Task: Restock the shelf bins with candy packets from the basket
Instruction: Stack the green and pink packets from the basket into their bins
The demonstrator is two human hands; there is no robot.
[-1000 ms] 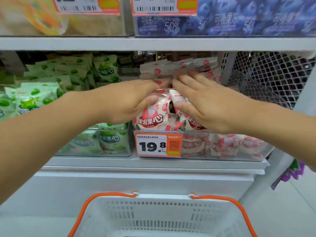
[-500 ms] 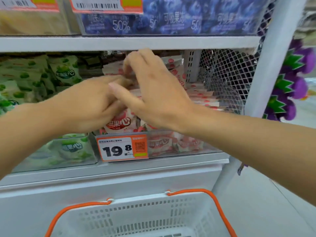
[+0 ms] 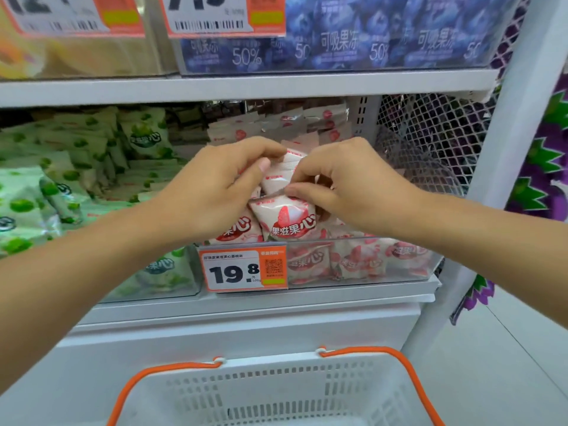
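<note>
Both hands over the clear shelf bin w/ pink candy packets. Left hand curled, thumb pinching a white-pink packet at top of the pile; right hand curled too, fingertips pinching same packet from other side. Price tag reads 19.8 on bin front. White basket w/ orange handles sits below shelf; green packets in bin to the left.

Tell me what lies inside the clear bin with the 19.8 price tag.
Pink candy packets fill the clear bin. Both hands grip packets on top, covering the pile's middle.
</note>
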